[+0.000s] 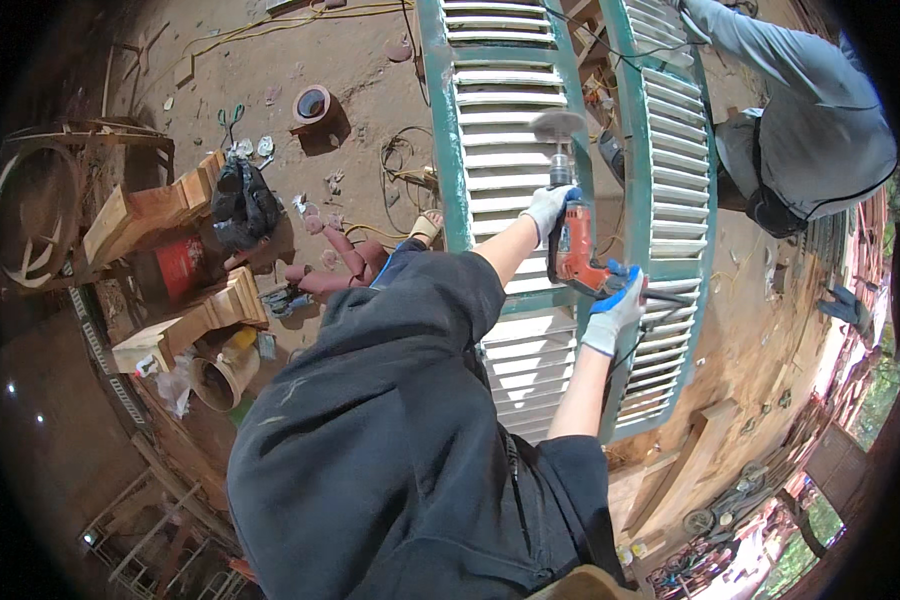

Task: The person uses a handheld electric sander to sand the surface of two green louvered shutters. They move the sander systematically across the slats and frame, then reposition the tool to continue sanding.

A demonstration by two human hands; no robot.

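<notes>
Both my hands wear white gloves with blue palms and grip a red electric drill point(576, 245). My left hand point(550, 210) is closed around the front of its body, just behind the chuck. Behind it, my right hand point(617, 305) is wrapped round the rear handle. A round sanding disc point(557, 126) on the drill's tip looks blurred. It lies over the white slats of a louvered shutter point(458, 150) with a green frame; whether it touches them I cannot tell. Beside this stands a second green-framed louvered shutter point(634, 150).
At the right, another person point(820, 130) in a grey shirt leans over the second shutter. A black cord point(635, 55) crosses the shutters' far part. Leftward are a tape roll point(312, 104), wooden beams point(155, 215), a black bag point(243, 203) and a bucket point(220, 383). Planks point(682, 465) lie lower right.
</notes>
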